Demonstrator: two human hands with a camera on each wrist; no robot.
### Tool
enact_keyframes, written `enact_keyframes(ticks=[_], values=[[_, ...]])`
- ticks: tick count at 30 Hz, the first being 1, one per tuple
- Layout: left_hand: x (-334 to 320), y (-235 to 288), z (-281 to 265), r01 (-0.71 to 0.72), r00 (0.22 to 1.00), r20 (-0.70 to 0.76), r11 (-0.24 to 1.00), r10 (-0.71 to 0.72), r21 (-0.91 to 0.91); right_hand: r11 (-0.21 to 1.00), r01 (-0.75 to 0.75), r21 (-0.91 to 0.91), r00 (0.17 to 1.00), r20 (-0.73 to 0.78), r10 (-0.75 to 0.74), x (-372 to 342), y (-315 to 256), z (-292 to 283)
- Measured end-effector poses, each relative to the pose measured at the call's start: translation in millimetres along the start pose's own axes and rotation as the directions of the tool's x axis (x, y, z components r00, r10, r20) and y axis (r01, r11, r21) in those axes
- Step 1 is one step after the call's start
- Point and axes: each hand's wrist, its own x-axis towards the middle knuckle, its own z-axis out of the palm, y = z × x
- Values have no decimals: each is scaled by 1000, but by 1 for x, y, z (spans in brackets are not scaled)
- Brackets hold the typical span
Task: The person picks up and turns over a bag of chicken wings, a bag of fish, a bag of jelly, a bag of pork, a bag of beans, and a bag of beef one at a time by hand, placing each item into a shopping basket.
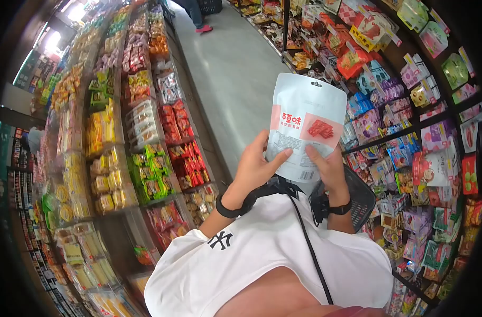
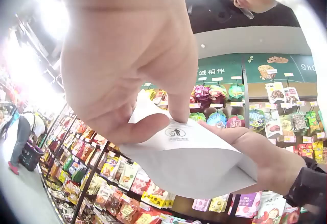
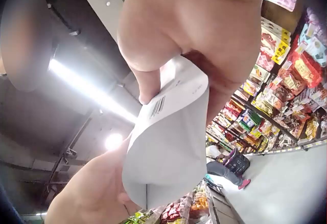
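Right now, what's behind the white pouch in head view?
Past its edges: grey floor and snack packs. Directly behind, the pouch hides everything, including some fingers of left hand and right hand.

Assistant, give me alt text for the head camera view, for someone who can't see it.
A person's left hand and right hand hold up a white pouch with red lettering. Packaged goods line both sides of the aisle; a red shoe shows farther along.

grey floor [image 1: 225,68] between snack shelves [image 1: 112,230]
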Motion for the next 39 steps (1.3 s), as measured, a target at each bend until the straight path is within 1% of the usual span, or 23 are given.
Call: enact_keyframes(ticks=[3,7,10,13,16,18,21,22,24,25,27,28,31,33,34,37,39], values=[[49,4,4,-45,999,22,999,44,21,1000,11,-1,1000,0,-11,39,-4,-19],[110,3,15,-81,994,72,997,79,18,999,33,0,998,-62,-33,83,0,-45],[146,0,23,-66,989,136,996,56,67,999,7,37,993,-121,-3,105,2,-59],[173,5,28,-47,974,222,999,46,1,998,-1,65,985,-170,12,121,2,-73],[201,10,28,-21,935,353,995,-15,96,997,1,77,969,-246,18,132,7,-79],[220,2,30,-34,921,390,992,-15,120,998,10,62,952,-305,10,141,12,-81],[250,-8,27,-47,896,444,989,-20,139,998,39,54,922,-387,-15,155,10,-75],[257,-11,24,-44,889,458,989,-27,144,999,11,53,919,-394,11,159,12,-73],[275,-13,17,-29,856,516,996,-18,83,999,-29,37,911,-409,41,169,12,-71],[287,-13,13,-32,837,548,998,-2,52,1000,-12,27,899,-437,22,175,11,-66],[309,-17,2,-135,813,575,990,96,26,1000,24,3,872,-489,-20,188,6,-52],[318,-18,-4,-178,802,581,984,140,9,1000,15,-23,860,-510,-24,195,2,-45],[342,-14,-27,-207,788,589,978,181,-24,996,-30,-80,833,-553,-19,215,-5,-26],[354,-19,-40,-228,779,581,970,234,-86,994,-78,-81,815,-579,16,225,-4,-18],[360,-22,-46,-231,773,582,966,254,-115,996,-50,-70,805,-593,-1,231,-7,-9],[374,-29,-60,-152,734,640,973,227,-171,993,-59,-100,752,-659,-22,239,-4,7],[376,-37,-68,-155,724,641,966,254,-208,995,-87,-57,739,-673,26,239,1,20]])
